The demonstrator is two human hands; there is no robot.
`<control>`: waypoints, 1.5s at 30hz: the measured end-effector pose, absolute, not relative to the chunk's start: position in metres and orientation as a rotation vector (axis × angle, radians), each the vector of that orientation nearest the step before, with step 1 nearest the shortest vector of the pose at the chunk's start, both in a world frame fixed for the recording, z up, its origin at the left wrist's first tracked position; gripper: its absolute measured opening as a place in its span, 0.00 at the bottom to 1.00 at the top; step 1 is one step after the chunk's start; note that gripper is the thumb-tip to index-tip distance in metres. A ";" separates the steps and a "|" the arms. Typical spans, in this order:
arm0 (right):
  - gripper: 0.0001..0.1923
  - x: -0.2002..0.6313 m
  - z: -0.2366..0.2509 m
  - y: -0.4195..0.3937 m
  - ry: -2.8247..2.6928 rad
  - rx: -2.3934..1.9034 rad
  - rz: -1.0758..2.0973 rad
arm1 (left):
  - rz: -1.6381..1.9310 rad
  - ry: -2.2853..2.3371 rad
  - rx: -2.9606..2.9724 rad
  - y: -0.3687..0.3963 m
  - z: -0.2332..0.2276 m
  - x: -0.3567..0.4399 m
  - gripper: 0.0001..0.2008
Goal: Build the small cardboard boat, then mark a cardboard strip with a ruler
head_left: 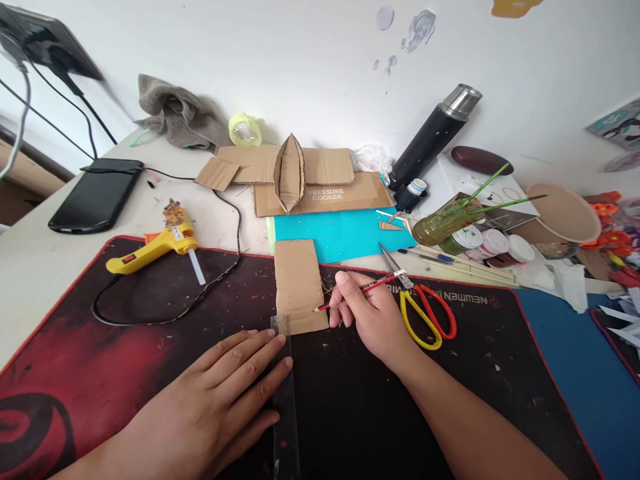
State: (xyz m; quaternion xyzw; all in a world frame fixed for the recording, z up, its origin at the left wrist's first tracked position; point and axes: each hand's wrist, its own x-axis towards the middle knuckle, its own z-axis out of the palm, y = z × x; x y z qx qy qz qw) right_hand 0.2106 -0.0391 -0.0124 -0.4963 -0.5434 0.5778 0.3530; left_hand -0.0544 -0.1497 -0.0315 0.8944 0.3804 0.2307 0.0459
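A yellow plastic glue gun (153, 247) lies at the left of the black and red desk mat (125, 320). The left hand (215, 400) presses flat, fingers spread, on a clear plastic ruler (285, 400) touching a brown cardboard strip (297, 283). The right hand (373, 317) pinches a red pencil (357, 291), tip at the strip's edge. Yellow-and-red-handled scissors (423, 307) lie just beside it.

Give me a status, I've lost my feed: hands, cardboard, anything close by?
Left hand flat on clear ruler. Right hand holds pencil, tip at cardboard strip. Scissors beside right hand.
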 end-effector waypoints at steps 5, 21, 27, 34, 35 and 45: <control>0.35 0.212 -0.013 -0.038 -1.400 -1.283 1.499 | 0.699 1.128 2.750 -0.146 -0.026 -0.054 0.18; 0.35 0.210 -0.013 -0.039 -1.428 -1.300 1.480 | 0.688 1.126 2.756 -0.145 -0.025 -0.053 0.18; 0.35 0.210 -0.011 -0.039 -1.422 -1.295 1.485 | 0.675 1.129 2.769 -0.145 -0.025 -0.054 0.19; 0.34 0.209 -0.009 -0.042 -1.378 -1.254 1.489 | 0.687 1.111 2.765 -0.145 -0.025 -0.054 0.18; 0.35 0.209 -0.008 -0.043 -1.379 -1.243 1.494 | 0.682 1.111 2.768 -0.145 -0.025 -0.054 0.19; 0.33 0.206 -0.006 -0.050 -1.434 -1.154 1.632 | 0.609 1.081 2.781 -0.143 -0.020 -0.059 0.20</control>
